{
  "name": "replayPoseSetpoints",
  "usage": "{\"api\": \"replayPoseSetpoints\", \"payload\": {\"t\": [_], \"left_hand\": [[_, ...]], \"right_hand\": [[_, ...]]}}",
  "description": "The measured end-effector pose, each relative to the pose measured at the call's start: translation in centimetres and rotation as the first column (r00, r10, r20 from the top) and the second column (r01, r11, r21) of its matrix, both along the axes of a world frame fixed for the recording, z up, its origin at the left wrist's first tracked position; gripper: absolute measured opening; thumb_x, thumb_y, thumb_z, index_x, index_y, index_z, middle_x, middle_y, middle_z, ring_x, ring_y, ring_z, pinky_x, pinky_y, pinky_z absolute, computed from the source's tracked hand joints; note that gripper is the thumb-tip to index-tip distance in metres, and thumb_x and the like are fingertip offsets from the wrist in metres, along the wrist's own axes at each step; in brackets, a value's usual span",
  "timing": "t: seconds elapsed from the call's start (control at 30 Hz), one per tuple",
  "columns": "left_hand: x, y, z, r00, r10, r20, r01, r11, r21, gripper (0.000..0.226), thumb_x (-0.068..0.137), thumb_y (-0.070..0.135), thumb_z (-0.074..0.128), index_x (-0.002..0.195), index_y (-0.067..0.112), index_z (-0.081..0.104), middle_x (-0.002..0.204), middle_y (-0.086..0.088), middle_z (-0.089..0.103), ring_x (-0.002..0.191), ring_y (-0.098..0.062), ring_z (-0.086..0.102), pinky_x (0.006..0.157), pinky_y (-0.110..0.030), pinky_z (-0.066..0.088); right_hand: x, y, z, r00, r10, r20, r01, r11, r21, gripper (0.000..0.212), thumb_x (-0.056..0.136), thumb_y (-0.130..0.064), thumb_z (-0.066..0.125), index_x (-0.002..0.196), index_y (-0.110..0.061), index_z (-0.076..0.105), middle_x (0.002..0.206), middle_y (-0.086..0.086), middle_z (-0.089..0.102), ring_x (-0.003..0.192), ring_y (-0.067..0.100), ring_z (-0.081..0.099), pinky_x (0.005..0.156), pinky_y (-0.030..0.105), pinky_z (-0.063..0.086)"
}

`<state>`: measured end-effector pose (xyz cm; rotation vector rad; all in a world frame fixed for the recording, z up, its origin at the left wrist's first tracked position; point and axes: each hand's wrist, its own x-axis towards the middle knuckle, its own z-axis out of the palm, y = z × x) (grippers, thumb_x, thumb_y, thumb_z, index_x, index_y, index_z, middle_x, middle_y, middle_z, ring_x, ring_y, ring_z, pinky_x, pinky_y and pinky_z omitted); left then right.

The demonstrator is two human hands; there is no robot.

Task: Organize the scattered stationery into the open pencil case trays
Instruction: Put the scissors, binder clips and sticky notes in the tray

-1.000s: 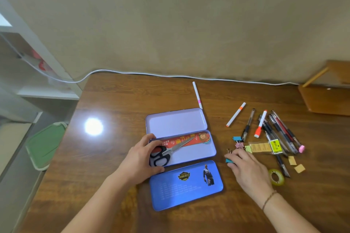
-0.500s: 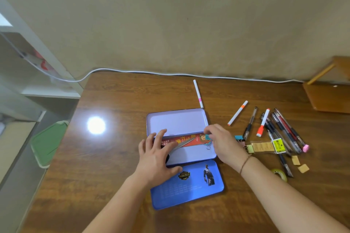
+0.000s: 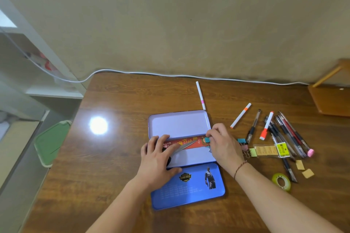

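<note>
Here the open case lies mid-table; inside it the right hand pinches a teal clip at its right end, while the left hand rests flat-fingered over the scissors. Pens lie scattered right of the case.

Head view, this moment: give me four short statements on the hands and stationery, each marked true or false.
1. The right hand pinches a teal clip over the pencil case. True.
2. The left hand rests on the scissors. True.
3. The tape roll lies inside the case. False: it lies on the table, right of the case.
4. The pen with the pink band is in the left hand's grip. False: it lies alone beyond the case.
</note>
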<state>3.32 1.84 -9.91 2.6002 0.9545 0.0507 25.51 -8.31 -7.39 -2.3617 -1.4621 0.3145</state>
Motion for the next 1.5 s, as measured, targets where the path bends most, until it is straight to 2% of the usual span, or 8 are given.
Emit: {"api": "replayPoseSetpoints", "payload": {"t": [0.23, 0.47, 0.63, 0.8, 0.93, 1.13, 1.3, 1.5], "left_hand": [[-0.1, 0.0, -0.1, 1.0, 0.006, 0.02, -0.005, 0.999, -0.038, 0.071, 0.072, 0.075, 0.05, 0.135, 0.045, 0.039, 0.153, 0.003, 0.029, 0.14, -0.03, 0.016, 0.111, -0.053, 0.019], [-0.1, 0.0, 0.1, 1.0, -0.009, 0.002, 0.009, 1.0, -0.024, 0.068, 0.076, 0.077, 0.043, 0.136, 0.045, 0.038, 0.154, 0.002, 0.026, 0.141, -0.03, 0.013, 0.112, -0.054, 0.018], [-0.2, 0.1, 0.0, 1.0, -0.016, -0.008, 0.016, 1.0, -0.027, 0.07, 0.076, 0.077, 0.043, 0.138, 0.044, 0.038, 0.154, 0.002, 0.026, 0.141, -0.031, 0.015, 0.112, -0.053, 0.019], [-0.3, 0.1, -0.1, 1.0, 0.004, 0.019, -0.003, 0.999, -0.043, 0.076, 0.074, 0.077, 0.046, 0.141, 0.043, 0.034, 0.152, 0.005, 0.029, 0.14, -0.03, 0.02, 0.112, -0.053, 0.021], [-0.2, 0.2, -0.1, 0.999, 0.02, 0.046, -0.017, 0.998, -0.055, 0.079, 0.07, 0.076, 0.048, 0.141, 0.044, 0.034, 0.15, 0.008, 0.032, 0.139, -0.028, 0.023, 0.111, -0.052, 0.022], [-0.1, 0.2, -0.5, 0.995, 0.054, 0.081, -0.046, 0.995, -0.091, 0.084, 0.065, 0.076, 0.049, 0.141, 0.044, 0.034, 0.149, 0.013, 0.035, 0.139, -0.028, 0.024, 0.11, -0.052, 0.022], [0.1, 0.1, -0.3, 0.994, 0.07, 0.087, -0.06, 0.991, -0.116, 0.086, 0.063, 0.076, 0.049, 0.141, 0.042, 0.037, 0.148, 0.014, 0.037, 0.14, -0.027, 0.024, 0.111, -0.052, 0.022], [1.1, -0.7, 0.0, 0.997, 0.02, 0.079, -0.012, 0.995, -0.102, 0.091, 0.06, 0.074, 0.052, 0.143, 0.038, 0.036, 0.147, 0.013, 0.039, 0.138, -0.026, 0.027, 0.111, -0.05, 0.02]], "right_hand": [[0.3, 0.6, -0.4, 0.992, 0.017, -0.126, -0.021, 0.999, -0.03, 0.024, 0.094, -0.023, 0.054, 0.117, -0.023, 0.051, 0.12, -0.011, 0.043, 0.085, 0.005, 0.052, 0.055, 0.013, 0.041], [0.4, 1.3, -0.7, 0.983, -0.049, -0.177, 0.042, 0.998, -0.043, 0.012, 0.098, -0.019, 0.048, 0.105, -0.019, 0.057, 0.114, -0.009, 0.048, 0.09, 0.009, 0.055, 0.064, 0.024, 0.053], [0.5, 0.2, -0.2, 0.959, -0.039, -0.281, 0.051, 0.998, 0.035, 0.021, 0.097, -0.019, 0.049, 0.117, -0.019, 0.057, 0.122, -0.012, 0.045, 0.1, 0.005, 0.053, 0.069, 0.016, 0.052], [1.2, -5.8, 0.7, 0.97, -0.214, -0.117, 0.231, 0.96, 0.158, 0.017, 0.091, -0.018, 0.057, 0.107, -0.02, 0.066, 0.114, -0.012, 0.054, 0.097, 0.005, 0.055, 0.069, 0.011, 0.043], [3.3, -10.5, 0.2, 0.887, -0.462, -0.01, 0.46, 0.881, 0.115, 0.016, 0.086, -0.019, 0.064, 0.1, -0.023, 0.07, 0.108, -0.008, 0.061, 0.102, 0.013, 0.054, 0.065, 0.019, 0.041], [7.5, -13.3, 1.1, 0.645, -0.764, -0.026, 0.755, 0.631, 0.178, 0.016, 0.086, -0.016, 0.064, 0.101, -0.017, 0.069, 0.111, 0.006, 0.064, 0.103, 0.027, 0.05, 0.068, 0.029, 0.037], [7.8, -14.0, 0.9, 0.817, -0.556, 0.154, 0.535, 0.83, 0.159, 0.017, 0.082, -0.021, 0.067, 0.097, -0.017, 0.073, 0.105, 0.0, 0.062, 0.1, 0.023, 0.048, 0.08, 0.028, 0.036], [5.5, -9.0, 1.3, 0.952, -0.262, 0.157, 0.282, 0.952, -0.121, 0.048, 0.086, -0.065, 0.045, 0.12, -0.035, 0.06, 0.114, -0.014, 0.057, 0.105, 0.009, 0.044, 0.075, 0.026, 0.043]]}}
